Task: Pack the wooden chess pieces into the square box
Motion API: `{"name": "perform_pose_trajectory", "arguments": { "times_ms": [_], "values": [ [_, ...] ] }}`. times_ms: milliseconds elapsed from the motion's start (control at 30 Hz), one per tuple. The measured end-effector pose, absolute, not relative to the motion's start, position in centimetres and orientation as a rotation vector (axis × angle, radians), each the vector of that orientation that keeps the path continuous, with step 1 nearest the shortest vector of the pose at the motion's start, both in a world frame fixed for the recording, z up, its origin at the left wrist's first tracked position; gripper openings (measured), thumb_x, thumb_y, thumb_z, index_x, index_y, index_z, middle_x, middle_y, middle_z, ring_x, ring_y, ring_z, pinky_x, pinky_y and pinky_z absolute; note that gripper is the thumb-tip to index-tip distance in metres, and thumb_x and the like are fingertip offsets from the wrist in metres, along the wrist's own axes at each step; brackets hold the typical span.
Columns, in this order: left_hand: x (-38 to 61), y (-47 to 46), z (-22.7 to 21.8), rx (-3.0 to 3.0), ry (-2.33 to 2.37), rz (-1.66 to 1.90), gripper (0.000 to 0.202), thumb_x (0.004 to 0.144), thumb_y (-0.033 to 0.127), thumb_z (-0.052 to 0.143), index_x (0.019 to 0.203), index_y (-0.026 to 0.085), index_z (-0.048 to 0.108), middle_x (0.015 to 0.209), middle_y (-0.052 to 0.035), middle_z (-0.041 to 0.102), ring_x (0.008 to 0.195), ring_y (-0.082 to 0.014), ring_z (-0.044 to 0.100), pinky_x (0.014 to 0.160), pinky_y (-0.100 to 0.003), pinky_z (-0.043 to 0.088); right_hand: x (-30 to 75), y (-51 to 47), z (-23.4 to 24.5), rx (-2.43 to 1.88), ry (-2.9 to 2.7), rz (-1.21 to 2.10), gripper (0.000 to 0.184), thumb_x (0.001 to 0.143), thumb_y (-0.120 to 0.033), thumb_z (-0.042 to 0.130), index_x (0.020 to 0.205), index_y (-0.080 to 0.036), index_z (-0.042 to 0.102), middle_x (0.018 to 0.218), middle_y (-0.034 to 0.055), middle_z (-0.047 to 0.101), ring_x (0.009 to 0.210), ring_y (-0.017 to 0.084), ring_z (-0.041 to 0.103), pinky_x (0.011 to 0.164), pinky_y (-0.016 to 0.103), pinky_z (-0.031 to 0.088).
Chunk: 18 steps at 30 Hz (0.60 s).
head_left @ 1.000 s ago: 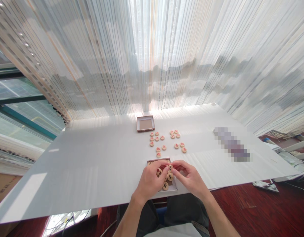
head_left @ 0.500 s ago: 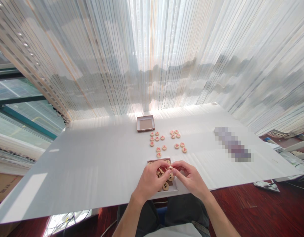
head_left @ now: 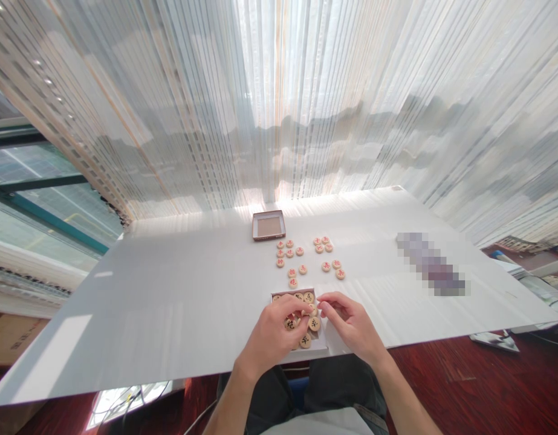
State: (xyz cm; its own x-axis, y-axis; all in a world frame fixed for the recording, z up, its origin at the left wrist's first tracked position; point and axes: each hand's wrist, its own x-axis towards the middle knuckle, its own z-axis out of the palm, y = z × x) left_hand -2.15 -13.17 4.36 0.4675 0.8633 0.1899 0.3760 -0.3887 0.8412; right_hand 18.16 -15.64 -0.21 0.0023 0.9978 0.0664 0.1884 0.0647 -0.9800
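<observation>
The open box [head_left: 324,335] near the table's front edge holds several round wooden Chinese chess pieces with black characters. Over the box, my left hand [head_left: 279,325] is closed, its thumb and forefinger on a pale piece [head_left: 312,310]; the palm hides part of the box. One black-marked piece [head_left: 314,324] lies just below those fingertips, and another [head_left: 304,341] sits nearer to me. At the box's right side is my right hand [head_left: 350,319], fingers bent and thumb slightly apart from the forefinger, with nothing visible between them.
Several red-marked chess pieces [head_left: 289,253] lie in loose groups beyond the box. Behind them stands the shallow box lid [head_left: 269,226], inside facing up. A blurred-out object [head_left: 430,266] is on the right of the white table [head_left: 170,302]. Striped curtains hang along the far edge.
My right hand has drawn slightly right, away from the piece that both hands' fingertips met on. My left fingers have come down with it among the pieces in the box.
</observation>
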Motion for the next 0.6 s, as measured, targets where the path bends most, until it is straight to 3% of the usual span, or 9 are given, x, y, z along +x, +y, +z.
{"name": "perform_pose_trajectory", "arguments": {
  "times_ms": [233,600],
  "values": [
    [-2.07,-13.39,4.34,1.916,1.056,0.762,0.007,0.089,0.021,0.064,0.094,0.023,0.069,0.091,-0.0006,0.071,0.08,-0.0156,0.066,0.076,-0.026,0.054,18.12,-15.69,-0.25,-1.289,-1.373,1.055,0.026,0.094,-0.043,0.063,0.109,-0.023,0.072,0.098,0.0048,0.075,0.085,0.021,0.071,0.079,0.031,0.056],
    [-2.25,-13.26,4.44,1.791,1.043,0.75,0.013,0.093,0.03,0.064,0.096,0.025,0.075,0.091,0.0009,0.077,0.081,-0.0159,0.071,0.078,-0.024,0.056,18.14,-15.78,-0.08,-1.306,-1.396,1.049,0.024,0.095,-0.042,0.061,0.108,-0.023,0.071,0.099,0.0044,0.075,0.087,0.021,0.07,0.08,0.031,0.055]
  ]
}}
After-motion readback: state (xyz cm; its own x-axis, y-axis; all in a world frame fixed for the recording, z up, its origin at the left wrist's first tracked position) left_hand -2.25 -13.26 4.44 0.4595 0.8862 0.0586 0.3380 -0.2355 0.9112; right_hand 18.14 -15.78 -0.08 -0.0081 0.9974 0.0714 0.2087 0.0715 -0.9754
